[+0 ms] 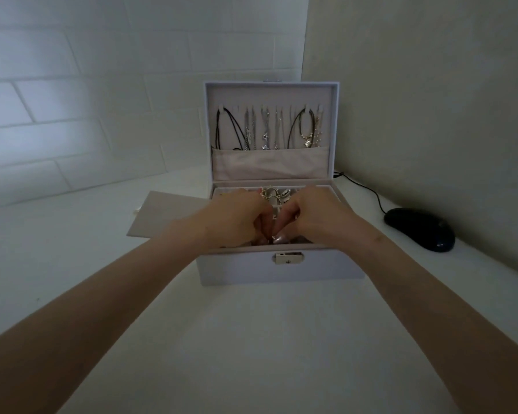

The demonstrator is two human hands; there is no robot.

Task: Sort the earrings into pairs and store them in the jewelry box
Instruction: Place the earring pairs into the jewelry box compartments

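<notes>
Box [281, 271]: open on the bench [251, 339], lid [269, 94] upright, necklaces [265, 130] hanging inside it.
Earrings [270, 194]: a small cluster in the top tray, just behind my knuckles.
Left hand [237, 218]: over the tray, fingers [259, 225] curled down; I cannot tell what they pinch.
Right hand [317, 216]: touching the left, curled likewise.
Mouse [419, 228]: right of the box.
</notes>
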